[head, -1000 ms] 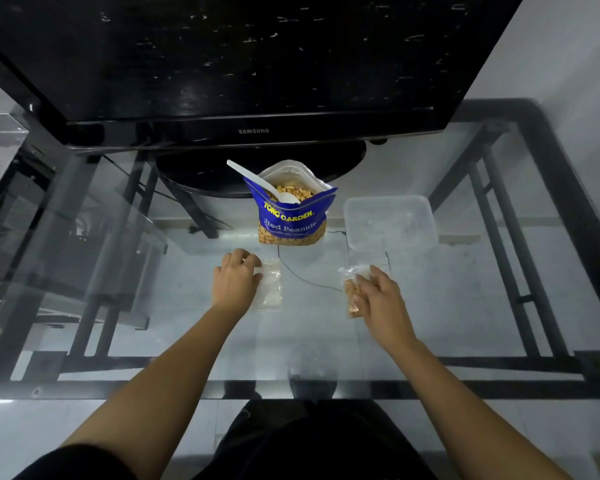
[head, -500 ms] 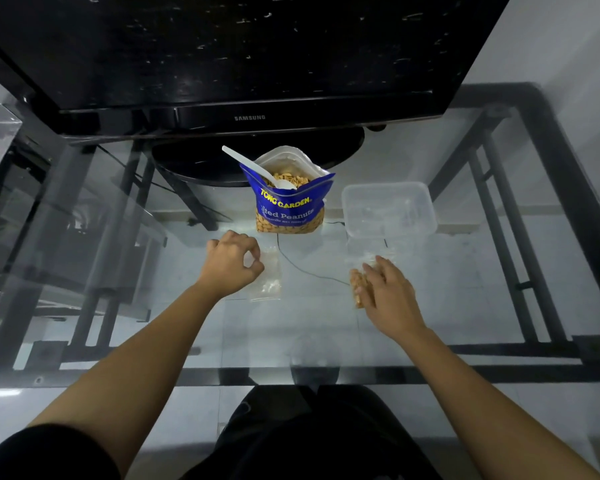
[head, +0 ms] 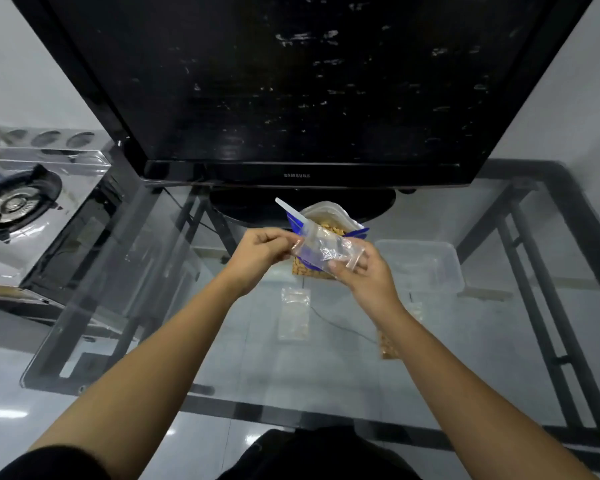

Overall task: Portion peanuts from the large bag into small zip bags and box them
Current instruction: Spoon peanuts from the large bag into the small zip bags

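Note:
I hold an empty clear zip bag (head: 326, 252) in the air between both hands, in front of the large blue peanut bag (head: 329, 220). My left hand (head: 257, 258) pinches its left end and my right hand (head: 368, 278) grips its right end. The peanut bag stands open with a white spoon (head: 291, 211) stuck in it. Another empty zip bag (head: 294, 313) lies flat on the glass table (head: 222, 358). A zip bag filled with peanuts (head: 388, 344) lies to the right, partly hidden by my right forearm. The clear plastic box (head: 420, 265) sits at right.
A large black television (head: 291, 81) on its stand rises right behind the peanut bag. A gas stove (head: 18, 202) stands on a lower surface to the left. A thin black cable (head: 340, 327) runs under the glass. The table's dark metal frame shows through the top.
Both hands rose off the table. My left hand lifted an empty zip bag and my right hand let go of the filled bag and took the empty bag's other end.

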`<state>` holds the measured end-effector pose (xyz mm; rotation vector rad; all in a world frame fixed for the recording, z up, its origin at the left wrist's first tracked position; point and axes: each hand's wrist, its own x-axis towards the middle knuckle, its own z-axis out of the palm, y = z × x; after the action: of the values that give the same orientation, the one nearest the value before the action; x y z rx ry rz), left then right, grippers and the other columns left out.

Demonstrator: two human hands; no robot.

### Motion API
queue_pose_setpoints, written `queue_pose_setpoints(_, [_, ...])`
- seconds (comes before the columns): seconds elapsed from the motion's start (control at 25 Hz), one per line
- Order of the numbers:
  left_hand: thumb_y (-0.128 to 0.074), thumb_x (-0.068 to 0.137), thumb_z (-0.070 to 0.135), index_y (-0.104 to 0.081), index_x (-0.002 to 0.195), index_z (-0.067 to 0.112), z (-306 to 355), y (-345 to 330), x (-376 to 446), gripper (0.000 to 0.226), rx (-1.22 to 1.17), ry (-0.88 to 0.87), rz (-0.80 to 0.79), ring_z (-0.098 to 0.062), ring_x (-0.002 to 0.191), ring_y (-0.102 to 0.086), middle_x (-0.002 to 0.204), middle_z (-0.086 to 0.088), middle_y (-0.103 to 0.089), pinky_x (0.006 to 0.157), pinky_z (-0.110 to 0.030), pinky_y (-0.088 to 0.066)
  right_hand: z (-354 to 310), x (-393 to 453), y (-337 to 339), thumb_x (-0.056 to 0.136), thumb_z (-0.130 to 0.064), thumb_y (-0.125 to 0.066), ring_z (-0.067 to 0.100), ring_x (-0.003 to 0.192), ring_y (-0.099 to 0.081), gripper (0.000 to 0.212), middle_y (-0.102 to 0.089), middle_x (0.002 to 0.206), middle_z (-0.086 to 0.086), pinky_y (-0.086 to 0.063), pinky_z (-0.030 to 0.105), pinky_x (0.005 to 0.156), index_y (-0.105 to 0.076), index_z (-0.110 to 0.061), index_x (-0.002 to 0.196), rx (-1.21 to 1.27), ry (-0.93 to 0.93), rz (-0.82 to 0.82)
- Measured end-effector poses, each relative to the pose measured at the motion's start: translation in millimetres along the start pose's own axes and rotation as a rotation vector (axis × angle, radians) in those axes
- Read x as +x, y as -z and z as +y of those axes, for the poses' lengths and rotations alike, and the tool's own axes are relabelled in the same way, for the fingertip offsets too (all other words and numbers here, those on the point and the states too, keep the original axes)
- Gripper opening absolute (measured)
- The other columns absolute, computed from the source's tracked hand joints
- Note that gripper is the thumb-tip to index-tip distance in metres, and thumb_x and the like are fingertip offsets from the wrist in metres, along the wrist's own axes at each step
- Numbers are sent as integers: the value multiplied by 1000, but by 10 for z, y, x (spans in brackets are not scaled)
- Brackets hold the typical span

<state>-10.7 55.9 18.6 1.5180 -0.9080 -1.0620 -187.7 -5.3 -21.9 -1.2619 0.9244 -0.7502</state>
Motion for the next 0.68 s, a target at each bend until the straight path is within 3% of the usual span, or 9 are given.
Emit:
queue_pose_setpoints(0.16, [-56, 84, -7, -65, 84, 12, 110, 118, 80, 20, 25, -28, -54, -2, 62, -64, 69, 4, -69, 57, -12, -48, -216, 193, 72, 84, -11, -64, 12, 90, -67, 23, -70, 100, -5, -55, 25, 73, -60, -26, 101, 21, 10, -40])
queue_pose_setpoints(0.28, [-63, 83, -1, -55, 91, 14, 147, 119, 164, 18, -100, -14, -45, -11, 68, -64, 77, -5, -68, 59, -18, -50, -299, 294, 119, 86, -10, -63, 12, 92, -67, 23, -70, 102, -4, -55, 23, 73, -61, -20, 107, 9, 11, -68])
queue_pose_setpoints(0.44, [-60, 85, -1, -55, 111, 15, 156, 66, 270, 31, -180, 61, -55, -7, 62, -59, 68, 3, -68, 57, -16, -49, -332, 355, 157, 85, -10, -63, 15, 91, -66, 18, -70, 98, -2, -54, 27, 74, -62, -19, 101, -15, -2, -102])
queue_pose_setpoints(0.68, [-58, 89, 6, -67, 86, 8, 203, 12, 412, 9, 65, -41, -85, 0, 55, -56, 66, 6, -65, 56, -14, -47, -378, 448, 234, 82, -25, -68, 15, 81, -66, 13, -66, 81, -4, -54, 30, 73, -65, -13, 86, -97, 67, 2])
